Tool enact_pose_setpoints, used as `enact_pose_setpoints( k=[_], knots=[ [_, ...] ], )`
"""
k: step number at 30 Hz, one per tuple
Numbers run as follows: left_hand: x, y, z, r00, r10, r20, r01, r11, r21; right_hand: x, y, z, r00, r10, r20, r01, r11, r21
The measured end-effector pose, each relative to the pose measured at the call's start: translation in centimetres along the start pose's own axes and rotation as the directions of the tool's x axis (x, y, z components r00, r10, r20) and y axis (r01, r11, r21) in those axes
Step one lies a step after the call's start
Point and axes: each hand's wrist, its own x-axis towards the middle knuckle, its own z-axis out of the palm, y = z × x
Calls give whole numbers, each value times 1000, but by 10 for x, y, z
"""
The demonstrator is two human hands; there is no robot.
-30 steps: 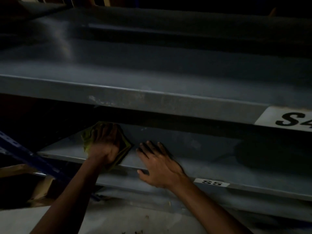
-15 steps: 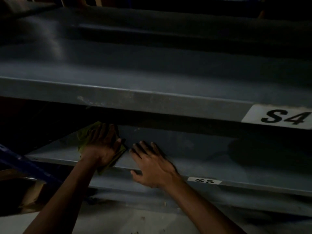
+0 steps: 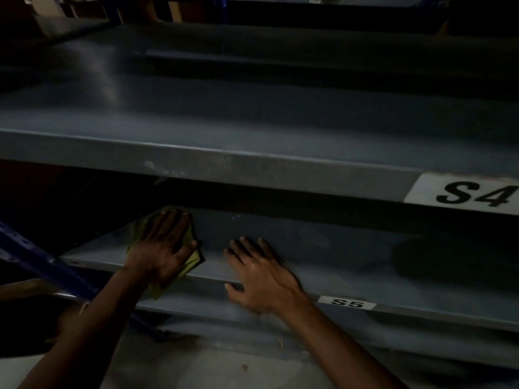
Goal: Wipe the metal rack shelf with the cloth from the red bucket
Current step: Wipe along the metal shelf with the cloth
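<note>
A grey metal shelf (image 3: 323, 265) marked S5 lies low in the dim rack. My left hand (image 3: 161, 248) presses flat on a yellow-green cloth (image 3: 191, 262) at the shelf's left front, fingers spread over it; part of the cloth hangs over the front edge. To its right, my right hand (image 3: 261, 273) rests flat on the bare shelf, its thumb hooked over the front lip. The red bucket is not in view.
The S4 shelf (image 3: 252, 141) juts out directly above, leaving a low gap over the S5 shelf. A blue rack upright (image 3: 42, 259) slants at the left. A dark shape (image 3: 438, 256) sits far right on the S5 shelf. Pale floor (image 3: 196, 369) lies below.
My left hand with the cloth has stayed at the shelf's left front, shifting only slightly. My right hand keeps its place on the shelf. The view has moved a little.
</note>
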Motion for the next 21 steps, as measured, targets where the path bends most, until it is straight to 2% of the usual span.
enact_pose_setpoints(
  k=[4,9,15,17,21],
  knots=[
    [5,0,4,999,-11,48,8,999,54,1,0,0,1000,-5,-13,5,1000,-18],
    [6,22,0,998,-57,21,57,998,35,2,-2,0,1000,7,-5,-7,1000,-26],
    [-7,60,-1,994,108,11,-109,994,17,1,-2,-7,1000,1,-13,0,1000,15],
    [-16,55,-1,985,169,36,-169,986,2,-6,2,-12,999,14,-39,-11,998,65],
    [-23,32,-1,972,227,59,-227,974,1,-36,27,-17,996,63,-60,-63,998,10]
  ],
)
